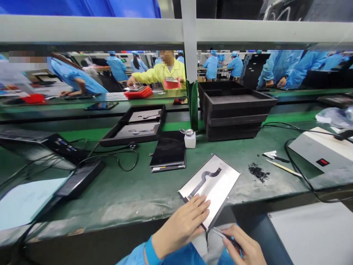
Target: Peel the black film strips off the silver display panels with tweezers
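Observation:
A display panel (220, 180) with a silvery back and a dark curved flex cable (205, 180) is held at the bench's front edge, tilted. My left hand (184, 224) grips its near end, fingers lying across the back; the thumb is mostly hidden. My right hand (241, 244) pinches a pair of tweezers (230, 239), whose tips are at the panel's near corner; whether they touch it I cannot tell. Beyond the panel, a stack of dark panels (169, 151) lies beside a white dispenser bottle (190, 140).
Black trays (234, 121) stand stacked behind; another tray (124, 139) holds panels at left. Black scraps (258, 173) and a yellow-handled tool (284, 168) lie right, near a grey box (317, 154) with cables. A monitor-like device (79, 180) is at left. Co-workers sit beyond the post (190, 55).

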